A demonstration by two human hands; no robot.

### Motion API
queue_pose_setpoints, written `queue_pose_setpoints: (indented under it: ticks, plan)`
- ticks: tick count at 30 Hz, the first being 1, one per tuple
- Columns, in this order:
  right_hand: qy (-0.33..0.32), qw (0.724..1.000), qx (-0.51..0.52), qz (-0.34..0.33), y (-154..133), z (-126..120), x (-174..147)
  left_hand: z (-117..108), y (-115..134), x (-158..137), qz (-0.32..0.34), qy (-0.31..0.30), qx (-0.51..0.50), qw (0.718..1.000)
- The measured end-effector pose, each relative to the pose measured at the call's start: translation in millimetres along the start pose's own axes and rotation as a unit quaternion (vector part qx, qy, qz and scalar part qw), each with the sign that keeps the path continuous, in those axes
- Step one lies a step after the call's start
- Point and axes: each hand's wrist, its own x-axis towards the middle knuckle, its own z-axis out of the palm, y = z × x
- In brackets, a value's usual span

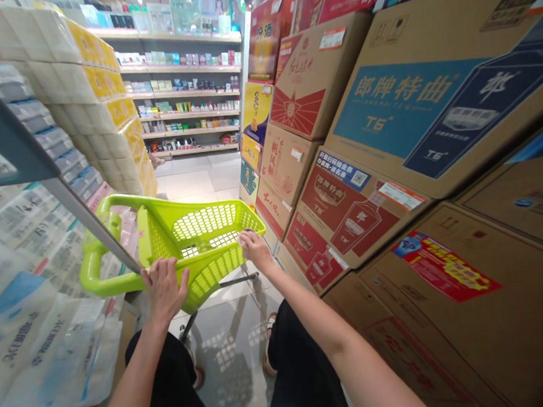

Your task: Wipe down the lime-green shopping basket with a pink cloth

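A lime-green plastic shopping cart point(210, 263) stands sideways across the aisle in front of my legs, its handle toward the left. My left hand point(165, 290) grips the near rim of its basket, close to the handle, with the fingers curled over the edge. At the basket's right end, my right hand point(255, 247) is closed around the corner of the rim. A small pale and dark patch shows by its fingertips, too small to make out. Below the basket, dark metal legs reach the floor.
Stacked cardboard cartons point(377, 121) line the right side closely. At left stand paper packs in yellow wrapping point(105, 85), plastic-wrapped packages point(44, 343) and a grey slanting frame point(91, 222). Shelves of small goods point(184, 92) cross the far end, beyond pale floor tiles point(190, 178).
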Motion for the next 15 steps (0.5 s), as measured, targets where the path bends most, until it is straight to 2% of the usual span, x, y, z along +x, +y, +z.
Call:
queue_pose_setpoints:
  ticks: [2,4,9,10,13,15]
  plan:
    - [0.021,0.999,-0.015,0.046,18.0,-11.1,-0.7,-1.4,0.8,-2.1,0.000,-0.003,0.003,1.000]
    - [0.033,0.997,-0.023,0.060,27.3,-18.3,-3.3,-1.0,0.8,-4.1,-0.009,0.005,0.005,1.000]
    - [-0.022,0.998,-0.028,-0.060,31.4,-22.5,-10.1,0.6,-3.4,-7.8,-0.016,0.018,-0.006,1.000]
    - [-0.030,0.997,-0.035,-0.055,34.9,-24.3,-8.7,-0.1,-4.5,-8.3,-0.014,0.016,-0.010,1.000]
    - [-0.022,0.998,-0.056,0.025,47.9,-30.7,-0.1,-3.4,-6.6,-9.4,-0.011,0.009,-0.019,1.000]
    - [-0.018,0.997,-0.058,0.044,49.7,-32.3,4.4,-4.8,-6.7,-9.9,-0.014,0.006,-0.020,1.000]
